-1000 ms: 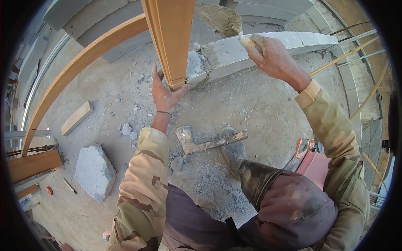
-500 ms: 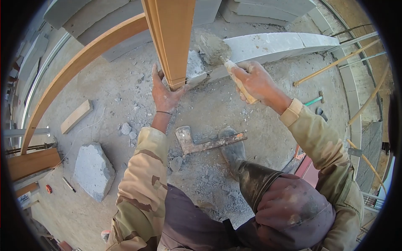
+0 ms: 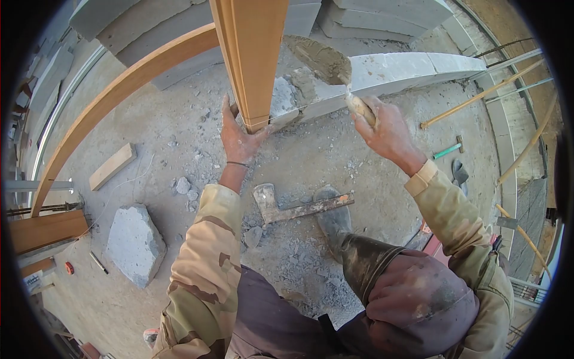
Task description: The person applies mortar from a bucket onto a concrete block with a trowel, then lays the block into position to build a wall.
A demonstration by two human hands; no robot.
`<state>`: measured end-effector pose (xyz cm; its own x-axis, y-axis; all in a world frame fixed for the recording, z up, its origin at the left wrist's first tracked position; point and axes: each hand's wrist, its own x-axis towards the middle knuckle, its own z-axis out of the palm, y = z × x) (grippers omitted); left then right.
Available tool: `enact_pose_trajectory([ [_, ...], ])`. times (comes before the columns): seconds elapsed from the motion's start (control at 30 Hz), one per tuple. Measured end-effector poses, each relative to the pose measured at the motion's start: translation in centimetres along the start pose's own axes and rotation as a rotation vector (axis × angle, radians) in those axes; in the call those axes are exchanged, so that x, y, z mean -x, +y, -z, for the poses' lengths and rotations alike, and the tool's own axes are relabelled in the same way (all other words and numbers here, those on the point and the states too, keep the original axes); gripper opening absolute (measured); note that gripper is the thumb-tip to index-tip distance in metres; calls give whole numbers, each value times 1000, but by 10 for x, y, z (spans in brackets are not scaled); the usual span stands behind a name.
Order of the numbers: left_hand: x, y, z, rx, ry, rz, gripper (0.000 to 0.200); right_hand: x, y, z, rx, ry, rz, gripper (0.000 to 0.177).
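Note:
My left hand (image 3: 238,140) is wrapped round the lower end of an upright brown wooden frame post (image 3: 254,66), thumb on one side and fingers on the other. In my right hand (image 3: 388,131) is the pale handle of a trowel (image 3: 361,111). Its blade carries grey mortar (image 3: 320,58) and is above the low block wall (image 3: 391,67), close to the post. Wet mortar shows on the wall's end beside a broken block (image 3: 283,99). A thin string crosses the post near its foot.
A hatchet-like tool (image 3: 299,206) lies by my boot (image 3: 332,218). On the rubble-strewn floor are a broken block piece (image 3: 136,245), a wood offcut (image 3: 113,167) and a green-handled hammer (image 3: 448,147). Stacked blocks (image 3: 382,15) stand behind; a curved wooden piece (image 3: 107,107) arches left.
My right hand has moved right and slightly down, carrying the trowel away from the post. The mortar-covered blade is now turned more into view. My left hand keeps its hold.

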<state>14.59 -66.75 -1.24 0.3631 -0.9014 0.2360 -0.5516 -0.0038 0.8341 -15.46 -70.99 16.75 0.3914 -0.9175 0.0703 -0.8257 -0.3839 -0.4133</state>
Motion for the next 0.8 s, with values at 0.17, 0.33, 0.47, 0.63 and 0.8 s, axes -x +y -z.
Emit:
enact_pose_trajectory([
  [0.17,1,3,0,13,-12,30,132,22,-6,-30,-93,-7,-109,36],
  [0.33,2,5,0,-39,49,-48,111,18,-43,-55,8,41,-281,39],
  [0.47,-1,0,-1,-69,85,-108,109,17,-72,-81,-81,-82,-275,44],
  [0.63,-1,5,0,21,-9,30,128,23,-87,-104,-254,-94,-121,46],
  [0.8,-2,1,-1,6,-12,19,128,6,-59,-66,-1048,-166,-434,41],
])
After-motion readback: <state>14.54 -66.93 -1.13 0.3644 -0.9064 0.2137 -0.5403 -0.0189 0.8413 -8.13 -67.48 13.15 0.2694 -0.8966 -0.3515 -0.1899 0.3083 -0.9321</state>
